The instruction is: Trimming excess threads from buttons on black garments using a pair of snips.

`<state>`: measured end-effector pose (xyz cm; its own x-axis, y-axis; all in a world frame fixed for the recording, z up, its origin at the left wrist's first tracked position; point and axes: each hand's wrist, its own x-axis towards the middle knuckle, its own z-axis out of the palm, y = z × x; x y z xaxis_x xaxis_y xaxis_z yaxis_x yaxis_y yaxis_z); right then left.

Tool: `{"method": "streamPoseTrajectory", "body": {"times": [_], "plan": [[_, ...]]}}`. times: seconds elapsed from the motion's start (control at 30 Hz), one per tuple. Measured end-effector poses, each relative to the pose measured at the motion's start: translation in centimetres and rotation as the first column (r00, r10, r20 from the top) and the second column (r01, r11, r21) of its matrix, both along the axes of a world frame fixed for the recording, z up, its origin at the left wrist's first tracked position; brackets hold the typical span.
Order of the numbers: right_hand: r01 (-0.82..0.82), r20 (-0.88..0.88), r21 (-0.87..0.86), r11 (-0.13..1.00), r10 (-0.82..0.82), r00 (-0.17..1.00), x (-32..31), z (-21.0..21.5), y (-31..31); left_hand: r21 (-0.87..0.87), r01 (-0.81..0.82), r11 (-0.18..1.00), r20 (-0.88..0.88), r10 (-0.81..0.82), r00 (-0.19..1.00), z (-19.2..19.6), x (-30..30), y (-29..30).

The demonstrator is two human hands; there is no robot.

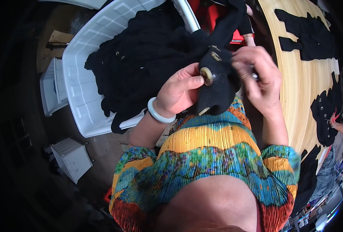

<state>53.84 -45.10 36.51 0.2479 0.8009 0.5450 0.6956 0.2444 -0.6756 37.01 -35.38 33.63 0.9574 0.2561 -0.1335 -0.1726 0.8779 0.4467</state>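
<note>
My left hand (pixel 178 92), with a pale bangle (pixel 159 112) at the wrist, pinches a black knit garment (pixel 216 91) beside a round cream-and-brown button (pixel 206 75). A second button (pixel 216 56) sits above it on the knit, and a third (pixel 204 111) is seen almost edge-on lower down. Just right of the cloth, my right hand (pixel 262 75) is raised with thumb and fingers brought together. What those fingertips hold, if anything, is too small and blurred to make out. The garment bulges between both hands in front of my body.
A large white plastic bin (pixel 76 91) heaped with black garments (pixel 140 58) stands at the left. Along the right runs a wooden table (pixel 295 89) bearing more black garments (pixel 311 34). Another person's hand (pixel 333 123) holds something red there. Smaller white bins (pixel 71 158) stand farther left.
</note>
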Motion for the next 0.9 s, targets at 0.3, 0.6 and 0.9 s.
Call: {"method": "streamPoseTrajectory", "body": {"times": [0.3,0.6,0.9], "plan": [[-0.236,-0.549,-0.091,0.968,0.149,0.822,-3.0,1.0,-3.4,-0.007,-0.136,0.991,0.027,0.136,0.990,-0.4,-0.4,-0.5],[-0.175,-0.377,-0.205,0.963,0.087,0.922,-4.3,1.0,-2.5,0.063,-0.233,0.971,0.151,0.221,0.963,-1.3,-1.1,-0.4],[-0.156,-0.455,-0.235,0.959,0.033,0.890,-4.7,0.4,-2.2,0.047,-0.242,0.969,0.154,0.232,0.960,-1.9,-1.2,-0.9]]}}
